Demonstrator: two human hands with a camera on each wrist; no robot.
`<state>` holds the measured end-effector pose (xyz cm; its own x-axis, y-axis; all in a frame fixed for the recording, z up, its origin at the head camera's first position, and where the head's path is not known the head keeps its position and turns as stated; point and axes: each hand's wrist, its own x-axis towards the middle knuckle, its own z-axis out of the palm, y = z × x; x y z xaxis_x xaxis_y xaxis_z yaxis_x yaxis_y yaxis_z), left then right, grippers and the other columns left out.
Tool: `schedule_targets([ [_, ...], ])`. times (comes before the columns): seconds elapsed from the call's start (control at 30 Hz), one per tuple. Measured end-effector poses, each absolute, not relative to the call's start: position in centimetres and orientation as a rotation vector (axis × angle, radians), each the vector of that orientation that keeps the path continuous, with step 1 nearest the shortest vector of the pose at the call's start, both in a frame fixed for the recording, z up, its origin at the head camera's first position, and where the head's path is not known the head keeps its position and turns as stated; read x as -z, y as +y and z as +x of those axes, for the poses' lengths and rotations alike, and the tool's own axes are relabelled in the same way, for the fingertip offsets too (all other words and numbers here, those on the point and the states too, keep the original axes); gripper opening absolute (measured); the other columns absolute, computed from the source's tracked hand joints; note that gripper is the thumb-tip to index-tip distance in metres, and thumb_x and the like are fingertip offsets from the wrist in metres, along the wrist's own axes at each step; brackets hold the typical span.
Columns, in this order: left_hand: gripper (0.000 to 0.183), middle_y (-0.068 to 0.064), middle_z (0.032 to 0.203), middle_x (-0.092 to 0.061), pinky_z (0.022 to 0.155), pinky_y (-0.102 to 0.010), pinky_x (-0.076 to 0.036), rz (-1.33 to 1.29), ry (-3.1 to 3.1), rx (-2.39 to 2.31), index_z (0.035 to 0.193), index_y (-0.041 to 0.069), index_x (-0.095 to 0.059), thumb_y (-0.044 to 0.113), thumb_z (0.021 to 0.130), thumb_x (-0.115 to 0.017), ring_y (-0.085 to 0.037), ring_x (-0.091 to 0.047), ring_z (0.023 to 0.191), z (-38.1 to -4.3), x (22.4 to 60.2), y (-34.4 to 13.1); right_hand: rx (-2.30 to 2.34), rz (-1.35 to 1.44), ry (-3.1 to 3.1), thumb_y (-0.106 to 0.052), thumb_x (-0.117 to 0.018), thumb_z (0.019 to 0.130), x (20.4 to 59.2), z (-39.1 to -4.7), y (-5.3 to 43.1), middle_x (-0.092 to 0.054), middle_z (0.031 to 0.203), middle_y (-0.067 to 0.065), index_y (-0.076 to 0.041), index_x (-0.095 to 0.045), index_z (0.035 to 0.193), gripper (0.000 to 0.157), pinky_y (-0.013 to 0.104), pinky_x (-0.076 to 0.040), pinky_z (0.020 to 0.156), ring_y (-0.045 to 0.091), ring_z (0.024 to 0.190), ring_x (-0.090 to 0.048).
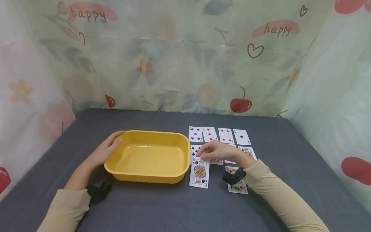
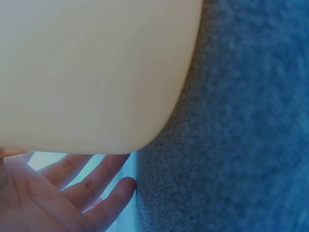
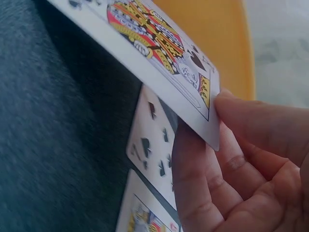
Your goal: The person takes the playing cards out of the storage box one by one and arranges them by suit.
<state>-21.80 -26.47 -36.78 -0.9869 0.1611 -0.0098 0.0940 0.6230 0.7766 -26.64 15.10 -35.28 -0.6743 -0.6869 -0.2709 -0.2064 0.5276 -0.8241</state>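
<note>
My right hand [image 1: 215, 150] pinches the top edge of a king of spades [image 1: 199, 174] between thumb and fingers. The right wrist view shows this king [image 3: 159, 43] tilted up off the cloth, with a spade number card [image 3: 150, 140] and a face card [image 3: 145, 217] lying below. At the left end of a yellow plastic basin [image 1: 146, 179], my left hand [image 1: 105, 151] holds the rim, thumb over it and fingers along the outside. In the left wrist view those fingers [image 2: 91, 188] are spread beside the pale-looking basin wall [image 2: 96, 77].
Behind my right hand, a row of face-up cards includes a five of spades [image 1: 195, 134] and an ace of clubs [image 1: 242, 138]. A second row is partly hidden by the hand. One red face card [image 1: 239, 187] lies under the right wrist. Printed curtains [image 1: 179, 64] surround the dark tabletop [image 1: 145, 209].
</note>
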Motion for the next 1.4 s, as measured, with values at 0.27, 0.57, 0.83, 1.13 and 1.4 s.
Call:
schedule_targets([
  [0.27, 0.061, -0.026, 0.15, -0.022, 0.106, -0.058, -0.027, 0.228, 2.755, -1.327, 0.147, 0.005, -0.02, 0.043, 0.101, -0.031, -0.042, -0.031, 0.133, -21.7, 36.7, -26.4, 1.059, -0.729, 2.175, -0.012, -0.061, 0.088, 36.3, -26.3, 14.2, -0.068, 0.083, -0.003, -0.002, -0.065, 0.106, 0.021, 0.023, -0.045, 0.065, 0.006, 0.068, -0.052],
  [0.57, 0.061, -0.025, 0.151, -0.021, 0.106, -0.058, -0.027, 0.214, 2.759, -1.312, 0.147, 0.005, -0.02, 0.043, 0.101, -0.031, -0.042, -0.031, 0.133, -21.7, 36.8, -26.4, 0.985, -0.788, 2.228, -0.01, -0.062, 0.086, 36.7, -25.9, 14.0, -0.071, 0.087, 0.008, -0.001, -0.065, 0.105, 0.021, 0.023, -0.047, 0.065, 0.007, 0.069, -0.055],
  [0.83, 0.061, -0.025, 0.151, -0.021, 0.106, -0.058, -0.027, 0.211, 2.757, -1.311, 0.147, 0.005, -0.019, 0.042, 0.101, -0.031, -0.042, -0.031, 0.132, -21.7, 36.7, -26.3, 0.959, -0.788, 2.281, -0.012, -0.064, 0.086, 36.5, -25.6, 14.1, -0.071, 0.093, 0.012, -0.002, -0.065, 0.105, 0.021, 0.024, -0.046, 0.067, 0.008, 0.073, -0.057],
  [1.13, 0.061, -0.025, 0.15, -0.022, 0.105, -0.057, -0.03, 0.222, 2.761, -1.3, 0.147, 0.005, -0.019, 0.043, 0.101, -0.031, -0.041, -0.034, 0.131, -21.7, 36.6, -26.1, 0.928, -0.779, 2.359, -0.018, -0.065, 0.087, 36.0, -25.2, 14.4, -0.072, 0.098, 0.005, -0.009, -0.067, 0.102, 0.018, 0.025, -0.05, 0.08, 0.01, 0.087, -0.064],
  [1.4, 0.062, -0.025, 0.151, -0.021, 0.104, -0.057, -0.03, 0.226, 2.757, -1.297, 0.148, 0.006, -0.019, 0.044, 0.101, -0.031, -0.042, -0.031, 0.133, -21.6, 36.5, -26.2, 0.997, -0.764, 2.419, -0.021, -0.063, 0.089, 34.5, -25.5, 16.1, -0.068, 0.106, 0.01, -0.005, -0.065, 0.109, 0.025, 0.029, -0.05, 0.082, 0.02, 0.096, -0.063],
])
